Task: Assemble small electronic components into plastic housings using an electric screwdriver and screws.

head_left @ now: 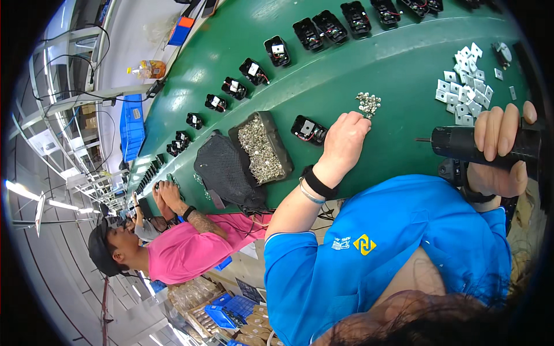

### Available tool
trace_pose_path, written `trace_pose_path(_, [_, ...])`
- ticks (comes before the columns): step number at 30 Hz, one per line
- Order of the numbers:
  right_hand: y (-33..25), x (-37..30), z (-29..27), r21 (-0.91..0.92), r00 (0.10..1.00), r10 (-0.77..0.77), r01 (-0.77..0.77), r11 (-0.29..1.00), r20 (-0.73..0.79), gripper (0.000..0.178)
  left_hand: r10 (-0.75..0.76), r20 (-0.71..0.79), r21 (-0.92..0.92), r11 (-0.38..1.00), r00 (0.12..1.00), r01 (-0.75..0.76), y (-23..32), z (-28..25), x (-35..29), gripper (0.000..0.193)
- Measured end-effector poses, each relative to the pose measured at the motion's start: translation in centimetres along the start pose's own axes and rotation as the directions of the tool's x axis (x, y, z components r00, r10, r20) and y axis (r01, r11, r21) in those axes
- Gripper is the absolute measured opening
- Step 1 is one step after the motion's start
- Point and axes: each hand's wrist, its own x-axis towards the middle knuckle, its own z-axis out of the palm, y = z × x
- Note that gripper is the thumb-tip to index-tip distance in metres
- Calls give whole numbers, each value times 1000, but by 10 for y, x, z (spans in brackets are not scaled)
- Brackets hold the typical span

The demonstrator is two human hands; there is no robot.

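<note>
Green and smooth, the table [404, 72] runs across the top, and from the far left you see a shiny blue bin [132, 128] and a clear bottle [152, 70] with something orange in it. Next comes another person in a pink cloth shirt [184, 254], and a curved row of little black boxes [253, 71] goes up toward the right. Bumpy black mesh [225, 167] lies against a dark tray [279, 141] full of shiny metal screws. Right of the tray, 1 black box [298, 124] sits on the table near the left hand; it is open, with round corners, a pale flat piece and wires inside. The left hand [346, 138], with a soft black band [321, 181] on its wrist, has its fingers bent close together at the edge of a small pile of silver screws [367, 102]; I can't tell if it holds 1. Farther right is the screwdriver [461, 143], a fat black tube with a thin metal tip pointing left. Flat, square, silvery plates [464, 92] with little holes lie heaped above it. The right hand [501, 138] is wrapped around the screwdriver, and the 2 hands are well apart.
</note>
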Motion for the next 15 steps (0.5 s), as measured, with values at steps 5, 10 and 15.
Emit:
trace_pose_path(5, [0,4,3,27,999,-31,30,999,18,59,-214,31,-631,754,976,185,23,-10,-2,9])
trace_pose_path(10, [8,16,13,118,994,-103,100,988,28,59,-224,300,-952,-135,927,275,35,-9,1,10])
trace_pose_path(15, [6,15,12,65,996,-58,54,996,61,61,-122,377,-863,-407,918,300,36,-4,5,13])
